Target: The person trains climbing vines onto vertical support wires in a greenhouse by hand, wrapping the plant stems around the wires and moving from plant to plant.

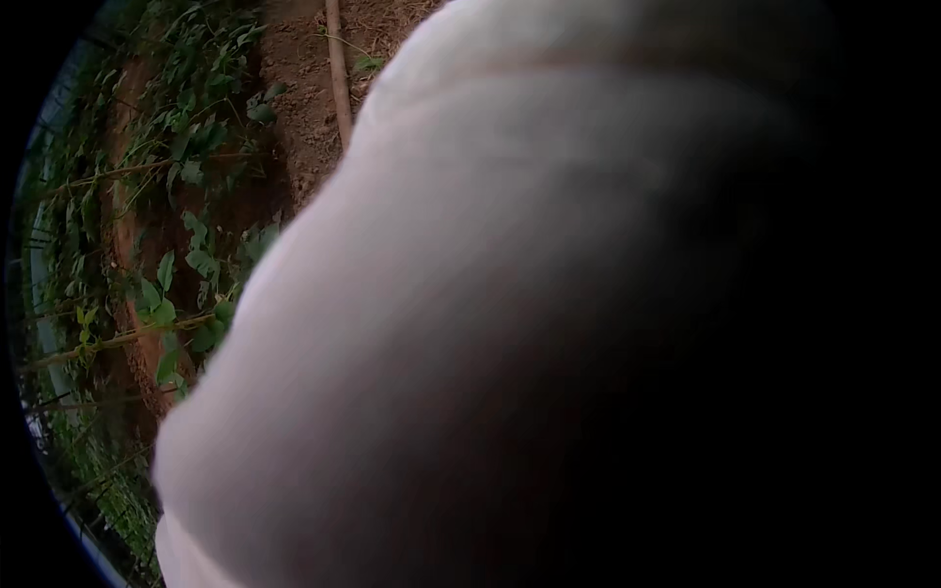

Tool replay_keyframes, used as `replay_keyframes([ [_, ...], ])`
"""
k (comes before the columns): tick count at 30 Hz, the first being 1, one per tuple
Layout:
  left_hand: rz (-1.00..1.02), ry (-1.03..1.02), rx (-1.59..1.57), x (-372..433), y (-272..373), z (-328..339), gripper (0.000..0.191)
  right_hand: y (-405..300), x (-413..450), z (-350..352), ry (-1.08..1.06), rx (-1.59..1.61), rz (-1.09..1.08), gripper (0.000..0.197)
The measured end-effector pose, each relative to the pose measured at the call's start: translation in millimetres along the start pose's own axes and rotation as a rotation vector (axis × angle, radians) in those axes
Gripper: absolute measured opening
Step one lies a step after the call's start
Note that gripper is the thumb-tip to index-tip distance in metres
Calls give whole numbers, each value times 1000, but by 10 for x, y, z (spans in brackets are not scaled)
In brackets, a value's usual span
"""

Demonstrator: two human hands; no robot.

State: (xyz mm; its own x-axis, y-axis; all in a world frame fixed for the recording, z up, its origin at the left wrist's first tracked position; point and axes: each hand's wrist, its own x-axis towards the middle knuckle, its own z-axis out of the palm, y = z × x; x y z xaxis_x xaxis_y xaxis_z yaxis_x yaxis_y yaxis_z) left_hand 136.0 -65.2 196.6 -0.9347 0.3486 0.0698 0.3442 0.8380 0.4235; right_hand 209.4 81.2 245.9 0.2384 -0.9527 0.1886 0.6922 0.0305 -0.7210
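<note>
A large, pale, blurred surface [353, 331], perhaps cloth, covers the middle of the head view very close to the lens, and its right side fades into black. A darker band crosses it near the top. Whether it is a sleeve or something else cannot be told. Neither my left hand nor my right hand can be made out. Past its left edge, green climbing plants [198, 257] grow over reddish-brown soil [298, 103]. A thin wooden pole [338, 73] lies on or stands over the soil at the top; its lower end is hidden.
Thin stalks or sticks [125, 339] run across the foliage at the left. Beyond them, a pale bluish strip [40, 272] curves along the picture's left rim. More low greenery [110, 492] shows at the lower left. Black fills the right side.
</note>
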Motion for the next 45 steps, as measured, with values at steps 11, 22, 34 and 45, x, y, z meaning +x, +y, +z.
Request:
replay_keyframes([
  [11,17,-25,-49,50,164,73,24,89,-97,152,-53,-5,7,42],
  [22,60,-135,-29,762,437,208,26,-48,-253,105,-66,-37,-145,45],
  [34,122,-220,35,1065,668,302,28,-117,-286,-18,15,-142,-231,49],
  [45,117,-190,-42,1107,956,253,30,136,-87,57,-38,-74,-76,54],
])
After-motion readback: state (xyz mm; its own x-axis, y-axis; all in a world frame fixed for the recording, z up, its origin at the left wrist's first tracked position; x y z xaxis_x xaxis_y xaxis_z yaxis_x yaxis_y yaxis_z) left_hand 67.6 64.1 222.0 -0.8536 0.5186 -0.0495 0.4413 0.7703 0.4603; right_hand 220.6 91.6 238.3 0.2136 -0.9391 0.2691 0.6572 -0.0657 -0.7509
